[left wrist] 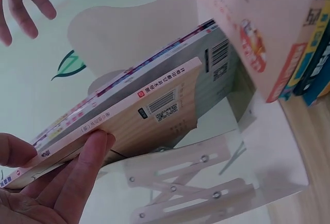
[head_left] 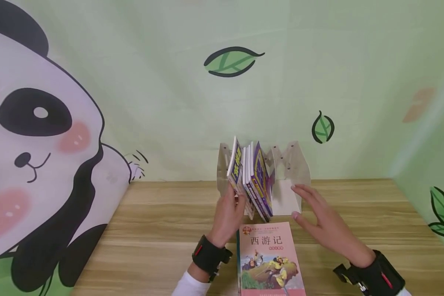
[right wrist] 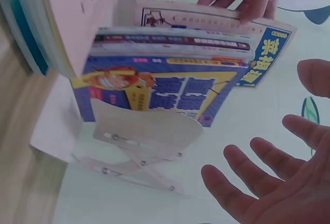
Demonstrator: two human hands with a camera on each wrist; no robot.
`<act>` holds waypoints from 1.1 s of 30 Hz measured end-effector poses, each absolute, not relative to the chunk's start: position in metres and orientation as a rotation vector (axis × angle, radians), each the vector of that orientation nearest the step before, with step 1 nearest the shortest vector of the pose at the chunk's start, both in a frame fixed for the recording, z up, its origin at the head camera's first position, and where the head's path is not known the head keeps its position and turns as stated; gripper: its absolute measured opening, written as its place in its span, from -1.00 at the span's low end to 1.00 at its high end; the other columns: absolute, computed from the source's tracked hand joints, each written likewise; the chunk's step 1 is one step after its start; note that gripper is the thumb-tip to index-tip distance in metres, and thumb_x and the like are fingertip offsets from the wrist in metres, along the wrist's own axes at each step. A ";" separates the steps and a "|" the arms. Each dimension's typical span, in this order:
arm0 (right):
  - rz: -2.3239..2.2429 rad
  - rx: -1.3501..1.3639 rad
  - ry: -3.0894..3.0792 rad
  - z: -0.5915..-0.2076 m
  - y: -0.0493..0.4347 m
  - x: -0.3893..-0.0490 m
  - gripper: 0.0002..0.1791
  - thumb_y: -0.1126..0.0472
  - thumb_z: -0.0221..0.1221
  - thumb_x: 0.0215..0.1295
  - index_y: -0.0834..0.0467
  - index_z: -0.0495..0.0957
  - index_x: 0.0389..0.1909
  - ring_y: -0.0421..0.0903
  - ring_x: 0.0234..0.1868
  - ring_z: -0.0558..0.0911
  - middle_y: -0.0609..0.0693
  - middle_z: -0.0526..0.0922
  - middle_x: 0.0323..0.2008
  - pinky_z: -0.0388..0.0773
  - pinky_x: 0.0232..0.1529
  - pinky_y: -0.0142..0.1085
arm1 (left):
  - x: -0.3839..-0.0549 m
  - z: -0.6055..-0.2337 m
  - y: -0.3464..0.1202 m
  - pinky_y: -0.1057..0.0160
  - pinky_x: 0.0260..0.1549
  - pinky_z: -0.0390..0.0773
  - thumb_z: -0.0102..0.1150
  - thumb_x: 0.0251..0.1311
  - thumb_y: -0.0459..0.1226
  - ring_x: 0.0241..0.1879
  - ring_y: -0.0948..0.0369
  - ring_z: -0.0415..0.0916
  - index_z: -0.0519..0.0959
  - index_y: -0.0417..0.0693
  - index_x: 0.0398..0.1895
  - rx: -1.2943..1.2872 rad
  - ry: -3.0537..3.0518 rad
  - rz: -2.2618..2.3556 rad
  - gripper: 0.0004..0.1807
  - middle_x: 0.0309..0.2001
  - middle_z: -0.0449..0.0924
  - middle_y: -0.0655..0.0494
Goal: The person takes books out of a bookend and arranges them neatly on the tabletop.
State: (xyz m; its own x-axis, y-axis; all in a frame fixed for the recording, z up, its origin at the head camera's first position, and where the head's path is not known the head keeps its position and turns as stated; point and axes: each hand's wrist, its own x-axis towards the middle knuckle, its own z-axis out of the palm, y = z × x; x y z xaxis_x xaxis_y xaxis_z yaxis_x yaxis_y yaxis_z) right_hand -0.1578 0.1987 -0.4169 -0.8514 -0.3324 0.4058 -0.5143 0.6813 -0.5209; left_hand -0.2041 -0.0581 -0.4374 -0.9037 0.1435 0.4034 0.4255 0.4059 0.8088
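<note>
My left hand pinches a thin book by its spine between thumb and fingers. That book stands upright at the left of the row, its top leaning slightly left. Several more thin books, the nearest with a purple cover, stand beside it in a white metal bookend rack. The rack's right part shows a bare white base. My right hand is held over the table to the right of the books, fingers spread and holding nothing. In the right wrist view, the held book stands apart from the others at its top.
A stack of books with a pink cover lies flat on the wooden table in front of the rack. Behind the table hangs a pale green backdrop with a printed panda and leaves.
</note>
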 end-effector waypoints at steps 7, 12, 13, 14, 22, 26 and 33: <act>0.860 0.725 -2.584 -0.397 0.199 -0.164 -0.28 0.16 0.21 0.35 0.07 0.18 0.48 0.32 0.34 0.36 0.20 0.25 0.43 0.44 0.13 0.31 | -0.201 -0.428 -0.062 0.38 -0.44 0.66 -0.17 0.46 -0.32 -0.16 -0.01 0.72 0.00 0.15 0.55 -0.507 -2.367 -1.545 -0.36 0.14 0.60 -0.20; 0.838 0.755 -2.570 -0.387 0.197 -0.167 -0.28 0.15 0.21 0.35 0.09 0.18 0.48 0.31 0.34 0.37 0.21 0.25 0.42 0.43 0.16 0.29 | -0.199 -0.422 -0.063 0.41 -0.48 0.64 -0.17 0.45 -0.34 -0.21 -0.03 0.72 0.05 0.07 0.53 -0.512 -2.340 -1.532 -0.39 0.10 0.62 -0.22; 0.841 0.758 -2.568 -0.386 0.196 -0.168 -0.28 0.15 0.21 0.35 0.08 0.17 0.48 0.31 0.34 0.37 0.21 0.25 0.42 0.43 0.16 0.29 | -0.198 -0.421 -0.064 0.41 -0.47 0.64 -0.17 0.44 -0.34 -0.21 -0.03 0.71 0.06 0.05 0.53 -0.511 -2.338 -1.530 -0.40 0.10 0.62 -0.23; 0.843 0.757 -2.570 -0.385 0.196 -0.169 -0.27 0.15 0.21 0.35 0.06 0.17 0.49 0.31 0.35 0.36 0.21 0.25 0.43 0.43 0.16 0.30 | -0.198 -0.420 -0.064 0.42 -0.47 0.64 -0.18 0.44 -0.35 -0.22 -0.04 0.71 0.07 0.03 0.52 -0.513 -2.337 -1.527 -0.40 0.10 0.61 -0.24; 0.869 0.765 -2.539 -0.376 0.192 -0.174 -0.28 0.19 0.22 0.33 0.09 0.19 0.47 0.36 0.34 0.35 0.25 0.25 0.42 0.42 0.13 0.34 | -0.193 -0.407 -0.067 0.44 -0.41 0.65 -0.17 0.45 -0.37 -0.14 -0.03 0.71 -0.15 0.25 0.58 -0.538 -2.292 -1.515 -0.26 0.24 0.51 -0.24; 0.858 0.778 -2.523 -0.370 0.190 -0.177 -0.26 0.19 0.23 0.32 0.05 0.18 0.49 0.34 0.36 0.33 0.22 0.25 0.42 0.41 0.16 0.32 | -0.190 -0.401 -0.069 0.42 -0.38 0.66 -0.16 0.45 -0.37 -0.14 -0.03 0.71 -0.14 0.24 0.58 -0.540 -2.268 -1.470 -0.26 0.25 0.50 -0.24; 0.842 0.794 -2.486 -0.356 0.188 -0.178 -0.27 0.17 0.22 0.33 0.01 0.19 0.48 0.25 0.37 0.35 0.16 0.28 0.41 0.43 0.19 0.26 | -0.184 -0.391 -0.073 0.37 -0.32 0.69 -0.16 0.42 -0.40 -0.13 0.00 0.71 -0.02 0.02 0.55 -0.529 -2.247 -1.409 -0.33 0.20 0.54 -0.27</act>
